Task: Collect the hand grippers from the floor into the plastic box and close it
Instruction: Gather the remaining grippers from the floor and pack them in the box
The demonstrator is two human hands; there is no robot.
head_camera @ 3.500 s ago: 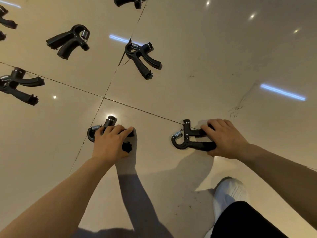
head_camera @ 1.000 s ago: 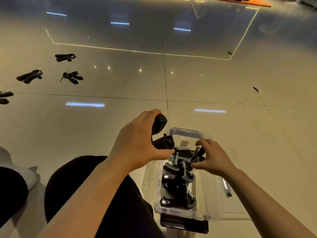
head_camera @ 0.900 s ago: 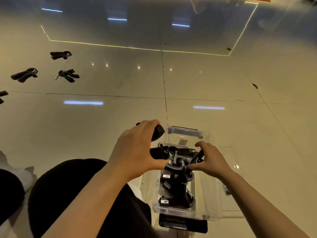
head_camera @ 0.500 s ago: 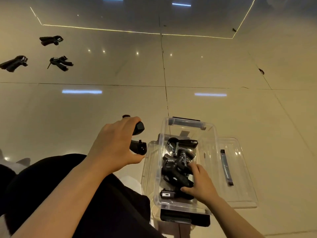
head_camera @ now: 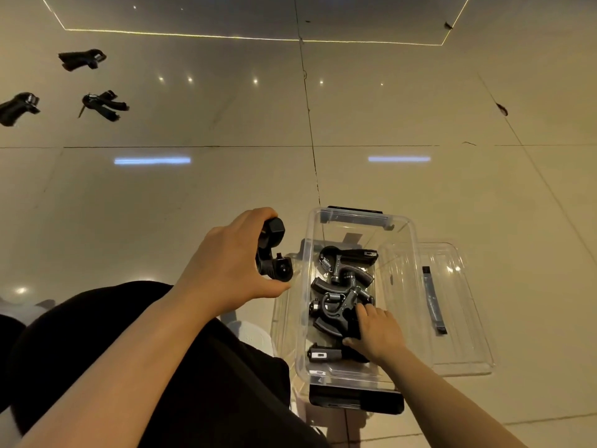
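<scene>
A clear plastic box (head_camera: 412,231) stands open on the tiled floor in front of me, with several black hand grippers (head_camera: 349,257) piled inside. My right hand (head_camera: 376,331) is down in the box, fingers closed on the handle of one hand gripper (head_camera: 336,310) lying on the pile. My left hand (head_camera: 226,273) hovers just left of the box, shut on another black hand gripper (head_camera: 273,250). Three more hand grippers lie on the floor at the far left: one (head_camera: 82,59), a second (head_camera: 103,105) and a third (head_camera: 19,108).
The box's clear lid (head_camera: 458,318) lies flat on the floor against the box's right side. My knee in black trousers (head_camera: 97,350) fills the lower left, and a white shoe (head_camera: 252,331) shows beside the box. Black latches (head_camera: 355,399) sit at both ends of the box.
My right hand has gone down into the box with its hand gripper, onto the pile. My left hand with its gripper has drawn back from above the box to its left side.
</scene>
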